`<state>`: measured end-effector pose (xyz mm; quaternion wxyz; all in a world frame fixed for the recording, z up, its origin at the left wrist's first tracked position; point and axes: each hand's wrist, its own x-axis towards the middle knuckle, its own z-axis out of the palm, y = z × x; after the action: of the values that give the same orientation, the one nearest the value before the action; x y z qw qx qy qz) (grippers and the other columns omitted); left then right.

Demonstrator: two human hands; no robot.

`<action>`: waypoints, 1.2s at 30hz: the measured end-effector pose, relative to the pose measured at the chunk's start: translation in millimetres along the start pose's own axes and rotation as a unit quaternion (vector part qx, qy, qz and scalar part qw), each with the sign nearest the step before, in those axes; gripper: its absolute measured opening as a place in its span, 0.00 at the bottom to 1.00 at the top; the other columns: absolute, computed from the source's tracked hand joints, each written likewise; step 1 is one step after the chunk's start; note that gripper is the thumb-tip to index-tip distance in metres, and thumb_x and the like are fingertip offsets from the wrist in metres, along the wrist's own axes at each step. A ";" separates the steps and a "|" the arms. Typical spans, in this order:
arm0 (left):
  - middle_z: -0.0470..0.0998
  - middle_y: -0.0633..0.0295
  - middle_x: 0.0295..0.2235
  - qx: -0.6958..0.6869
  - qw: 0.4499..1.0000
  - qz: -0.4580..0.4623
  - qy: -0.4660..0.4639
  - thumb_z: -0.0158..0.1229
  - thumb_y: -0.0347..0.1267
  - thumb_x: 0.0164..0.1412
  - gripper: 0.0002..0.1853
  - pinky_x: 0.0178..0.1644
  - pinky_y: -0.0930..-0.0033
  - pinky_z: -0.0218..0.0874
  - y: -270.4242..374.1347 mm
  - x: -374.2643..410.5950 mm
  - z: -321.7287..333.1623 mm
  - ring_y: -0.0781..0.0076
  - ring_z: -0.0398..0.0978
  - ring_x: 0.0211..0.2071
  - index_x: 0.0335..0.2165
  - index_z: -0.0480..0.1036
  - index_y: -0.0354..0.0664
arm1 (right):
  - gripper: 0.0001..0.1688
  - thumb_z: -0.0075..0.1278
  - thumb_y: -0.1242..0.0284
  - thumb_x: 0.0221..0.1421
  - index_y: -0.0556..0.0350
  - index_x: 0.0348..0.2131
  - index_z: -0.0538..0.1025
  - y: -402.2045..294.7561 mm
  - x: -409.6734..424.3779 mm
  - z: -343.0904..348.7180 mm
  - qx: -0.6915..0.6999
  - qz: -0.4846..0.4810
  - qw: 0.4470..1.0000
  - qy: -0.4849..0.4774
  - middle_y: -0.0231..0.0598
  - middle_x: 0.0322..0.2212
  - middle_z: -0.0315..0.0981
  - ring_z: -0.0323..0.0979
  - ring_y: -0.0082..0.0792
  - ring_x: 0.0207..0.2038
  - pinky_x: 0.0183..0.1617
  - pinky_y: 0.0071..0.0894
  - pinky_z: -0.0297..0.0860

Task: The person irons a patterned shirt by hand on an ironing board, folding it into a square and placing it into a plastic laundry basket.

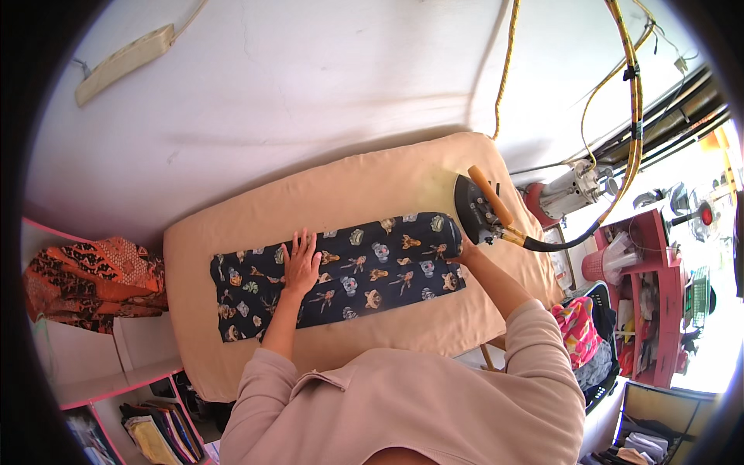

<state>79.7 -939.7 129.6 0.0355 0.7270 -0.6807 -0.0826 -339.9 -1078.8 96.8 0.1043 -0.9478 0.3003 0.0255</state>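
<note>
A folded dark navy cloth [360, 270] printed with animal heads lies lengthwise on the padded ironing table [372, 186]. My left hand [302, 264] rests flat on its left half, fingers spread apart. At the cloth's right end, my right hand [463, 250] grips the edge, which curls up there. The fingers of that hand are mostly hidden by the fabric. Just beyond it, a steam iron [478, 209] with an orange-brown handle sits on the table, close to the cloth's right end and apart from my left hand.
A yellow hose [630, 128] hangs from above and runs to the iron. Orange patterned fabric [99, 279] is piled at the left. On the right stand a metal canister [572, 189], a basket of clothes [587, 349] and a pink shelf [660, 314]. A wall [325, 87] borders the table's far side.
</note>
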 end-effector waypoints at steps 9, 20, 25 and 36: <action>0.54 0.54 0.61 -0.161 0.925 0.335 0.077 0.58 0.34 0.52 0.33 0.62 0.49 0.45 161.8 37.6 -0.5 0.57 0.49 0.63 0.56 0.59 0.39 | 0.29 0.50 0.64 0.48 0.44 0.52 0.69 7.0 1.9 -28.8 0.077 -0.112 0.987 0.083 0.35 0.53 0.65 0.59 0.36 0.58 0.64 0.36 0.50; 0.61 0.54 0.57 -0.293 0.918 0.268 -0.013 0.46 0.31 0.61 0.22 0.62 0.51 0.46 221.0 76.6 25.6 0.57 0.54 0.61 0.54 0.62 0.40 | 0.22 0.53 0.64 0.47 0.43 0.44 0.74 19.5 6.9 -14.1 -0.069 -0.133 0.985 0.081 0.38 0.49 0.68 0.63 0.39 0.54 0.60 0.38 0.58; 0.64 0.54 0.55 -0.420 0.880 0.222 -0.019 0.44 0.32 0.63 0.20 0.62 0.51 0.46 215.8 80.0 13.4 0.57 0.55 0.60 0.53 0.64 0.41 | 0.15 0.50 0.71 0.47 0.53 0.38 0.76 14.5 5.7 -30.3 0.005 -0.093 0.992 0.085 0.45 0.42 0.72 0.69 0.42 0.48 0.54 0.38 0.65; 0.41 0.60 0.65 -0.171 0.923 0.335 -0.081 0.47 0.37 0.62 0.34 0.64 0.39 0.26 204.7 55.9 19.9 0.58 0.37 0.65 0.63 0.44 0.48 | 0.23 0.50 0.71 0.47 0.57 0.45 0.73 22.9 -5.0 -26.3 0.077 -0.114 0.980 0.142 0.43 0.47 0.70 0.65 0.42 0.53 0.60 0.35 0.59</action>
<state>-121.6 -1008.6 139.7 0.1299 0.4301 -0.8608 -0.2392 -357.5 -1100.0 118.8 0.1354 -0.9589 0.2035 -0.1444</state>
